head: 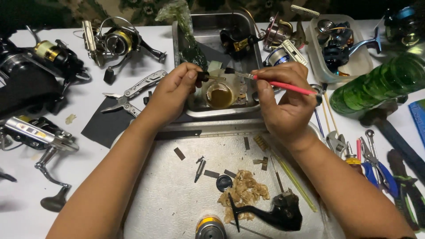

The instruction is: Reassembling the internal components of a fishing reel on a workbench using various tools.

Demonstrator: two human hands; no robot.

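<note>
My left hand pinches a small dark reel part over a cut-off plastic cup of brownish liquid. A red-handled paintbrush is gripped in my right hand, its bristle tip touching or almost touching the small part. The cup stands in a small steel tray. Below my hands lies a larger tray lined with white cloth, holding a black reel body, a gold spool, small screws and a wad of tan fibres.
Several fishing reels lie at the left and back. Folding pliers rest on a dark sheet. A green bottle, a plastic tub of reel parts, pliers and screwdrivers crowd the right side.
</note>
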